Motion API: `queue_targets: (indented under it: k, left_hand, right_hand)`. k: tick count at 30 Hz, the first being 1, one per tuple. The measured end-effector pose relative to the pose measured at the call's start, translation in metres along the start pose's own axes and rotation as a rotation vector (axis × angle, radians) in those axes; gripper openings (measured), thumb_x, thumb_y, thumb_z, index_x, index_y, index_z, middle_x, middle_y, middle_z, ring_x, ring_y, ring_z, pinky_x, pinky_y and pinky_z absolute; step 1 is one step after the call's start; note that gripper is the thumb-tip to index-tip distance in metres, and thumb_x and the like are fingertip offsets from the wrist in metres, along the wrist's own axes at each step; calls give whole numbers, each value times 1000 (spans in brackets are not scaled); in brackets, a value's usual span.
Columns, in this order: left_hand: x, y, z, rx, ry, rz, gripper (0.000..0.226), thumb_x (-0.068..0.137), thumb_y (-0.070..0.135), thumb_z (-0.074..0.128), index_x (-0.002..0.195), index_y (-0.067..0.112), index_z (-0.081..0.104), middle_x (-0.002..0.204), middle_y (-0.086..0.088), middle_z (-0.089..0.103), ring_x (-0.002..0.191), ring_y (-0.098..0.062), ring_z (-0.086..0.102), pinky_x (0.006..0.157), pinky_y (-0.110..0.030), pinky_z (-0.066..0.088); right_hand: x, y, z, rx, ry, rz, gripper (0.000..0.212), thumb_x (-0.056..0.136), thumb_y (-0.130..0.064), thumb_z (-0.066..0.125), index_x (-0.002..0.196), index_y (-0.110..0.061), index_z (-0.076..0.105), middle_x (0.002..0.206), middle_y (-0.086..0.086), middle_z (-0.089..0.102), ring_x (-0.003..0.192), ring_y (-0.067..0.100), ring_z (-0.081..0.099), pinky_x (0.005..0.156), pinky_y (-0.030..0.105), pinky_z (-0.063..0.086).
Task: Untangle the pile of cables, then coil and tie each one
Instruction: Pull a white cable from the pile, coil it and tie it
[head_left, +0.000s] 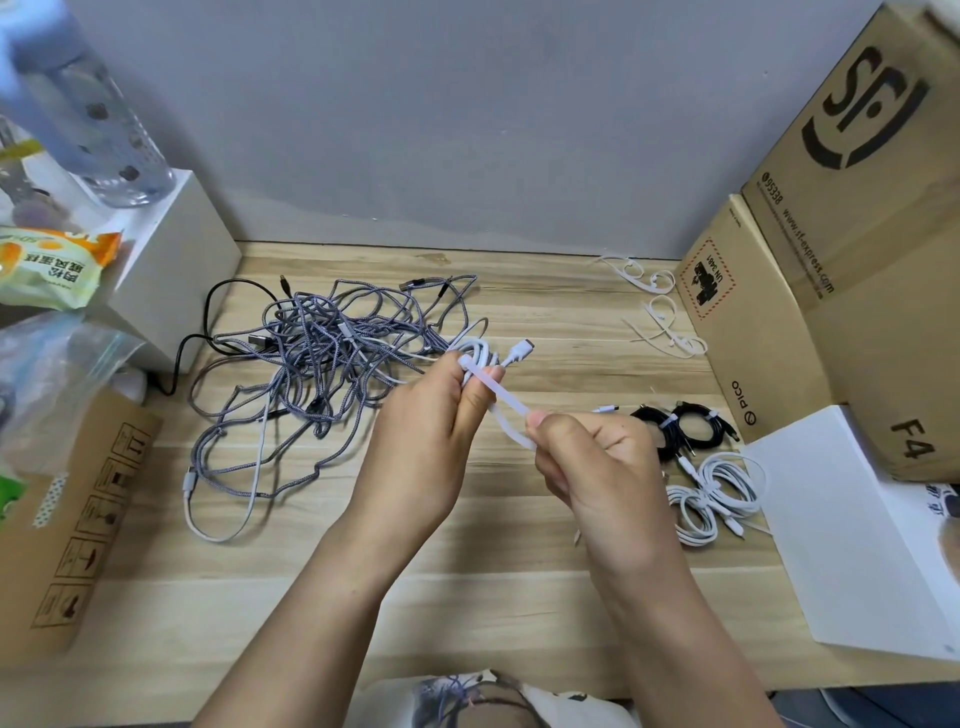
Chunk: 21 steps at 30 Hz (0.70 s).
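My left hand (431, 415) grips a small coiled white cable (480, 349) above the middle of the wooden table (467, 545); its plug sticks out to the right. A white tie strap (506, 410) wraps the coil, and my right hand (592, 462) pinches the strap's free end, holding it taut. A tangled pile of grey braided cables (317, 364) lies to the left, with a black cable running through it. At the right lie tied coils: black ones (685, 423) and white ones (711, 493).
Spare white ties (660, 312) lie at the back right beside stacked cardboard boxes (831, 260). A white box (857, 530) sits at the right front. On the left are a cardboard box (67, 519), a white box (171, 270), a bottle and bags.
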<state>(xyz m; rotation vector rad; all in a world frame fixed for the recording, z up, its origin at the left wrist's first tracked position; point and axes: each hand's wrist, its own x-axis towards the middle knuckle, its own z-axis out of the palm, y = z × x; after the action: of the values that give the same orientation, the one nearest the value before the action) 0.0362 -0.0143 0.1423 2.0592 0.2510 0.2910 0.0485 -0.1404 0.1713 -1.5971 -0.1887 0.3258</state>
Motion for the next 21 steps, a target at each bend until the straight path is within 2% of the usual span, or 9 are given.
queue_targets:
  k: [3,5,8,12,16,21]
  left_hand:
    - [-1,0,1,18,-12,35,30,96,37,44,69,25,42,57,0,44,57,-19,36,53,-33,30]
    - [-1,-2,0,40,-58,85,28,95,44,40,76,24,46,55,4,43,55,-15,36,51,-26,28]
    - [1,-10,-5,96,-163,165,27,92,52,35,81,29,44,61,9,49,62,-10,46,56,-24,34]
    - [-1,-17,-7,117,-274,236,36,90,55,25,82,26,45,67,9,52,68,-11,51,65,-29,42]
    - [-1,-20,-5,-84,-213,198,50,88,69,24,88,24,47,79,4,54,65,-7,48,66,-36,47]
    - [6,-16,-9,-99,-237,218,50,89,68,24,87,26,51,70,-2,55,66,-24,50,63,-46,49]
  right_hand:
    - [1,3,3,-13,-26,1,44,77,-26,52,45,-20,22,46,-6,20,48,9,16,47,24,14]
    - [3,5,5,-3,-41,7,43,80,-26,49,44,-19,27,44,-8,23,46,7,19,46,19,17]
    - [10,7,1,42,-27,46,47,82,-32,52,39,-21,37,40,-11,27,39,2,22,42,12,21]
    - [20,0,-13,67,-74,84,51,84,-35,62,40,-19,43,44,-4,26,37,4,19,38,13,17]
    - [21,-3,-13,44,-176,142,45,77,-31,54,35,-18,44,40,-6,31,38,5,19,39,15,16]
    - [19,3,-7,69,-223,199,46,78,-30,60,37,-18,44,41,-7,30,38,5,18,39,15,15]
